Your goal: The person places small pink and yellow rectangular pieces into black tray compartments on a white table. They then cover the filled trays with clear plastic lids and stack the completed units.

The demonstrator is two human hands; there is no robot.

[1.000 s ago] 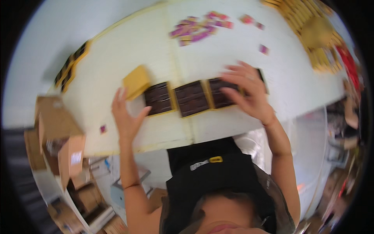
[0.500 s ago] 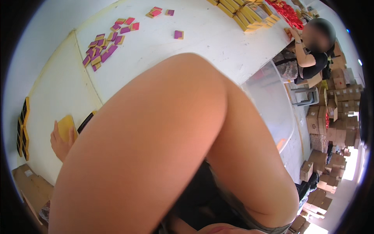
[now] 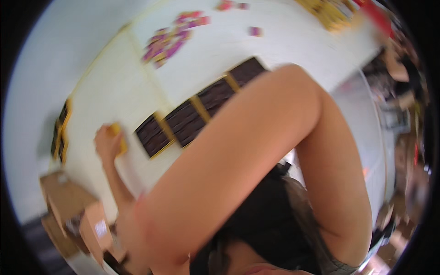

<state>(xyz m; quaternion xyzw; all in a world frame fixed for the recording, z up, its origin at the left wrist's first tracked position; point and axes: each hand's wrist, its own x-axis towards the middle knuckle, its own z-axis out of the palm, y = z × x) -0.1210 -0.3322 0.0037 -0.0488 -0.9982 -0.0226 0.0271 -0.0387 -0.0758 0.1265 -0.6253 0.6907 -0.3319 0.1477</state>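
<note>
My left hand (image 3: 108, 141) is closed around a flat yellow box (image 3: 120, 140) above the white table, at the left; motion blurs it. My right arm crosses close in front of the view with its elbow raised. Its forearm runs down to the lower left, where my right hand (image 3: 137, 233) is smeared and its fingers do not show. Between the arms lies a slanting row of several dark, ridged trays with yellow edges (image 3: 185, 120), partly covered by my right forearm.
Small purple, red and tan packets (image 3: 167, 43) lie scattered across the far table (image 3: 201, 59). Black-and-yellow boxes (image 3: 61, 130) stand at the left edge. Cardboard cartons (image 3: 73, 201) are at lower left. Yellow boxes (image 3: 327, 13) pile up far right, near another person (image 3: 403, 68).
The whole view has shifted, so the table's things sit farther right. My right arm uncovers the row of dark trays. My left hand still holds the yellow box, with more of its forearm showing.
</note>
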